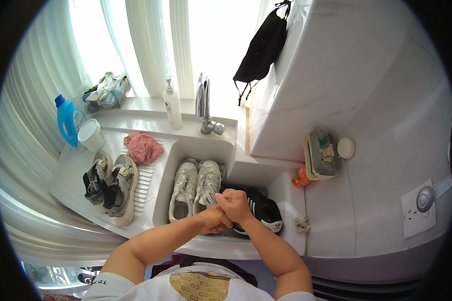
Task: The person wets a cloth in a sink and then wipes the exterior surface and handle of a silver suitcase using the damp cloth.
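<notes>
Above the front rim of the white sink, both hands are held pressed together. The right hand is placed uppermost, its fingers curled tightly together against the left hand. The left fingers are partly covered, so whether they are folded around anything cannot be established. Neither hand is seen to be laid on a shoe.

Footwear is found in three places. A light pair of shoes is set side by side in the left part of the sink, toes directed toward the faucet. Black footwear is located in the right part, partly hidden by the right hand. A grey pair is stood on the drainboard, beside a crumpled pink cloth.

By this layout, work on the footwear is judged to be partway along: one pair is placed outside the sink, while the rest is left inside it. Whether the grey pair is finished cannot be confirmed.

As to condition, the light pair is noted as off-white and greyish, laced, with pale insoles exposed. White stripes are observed on the black footwear. Dark linings and thick pale soles are recorded on the grey pair. Wetness cannot be verified.
</notes>
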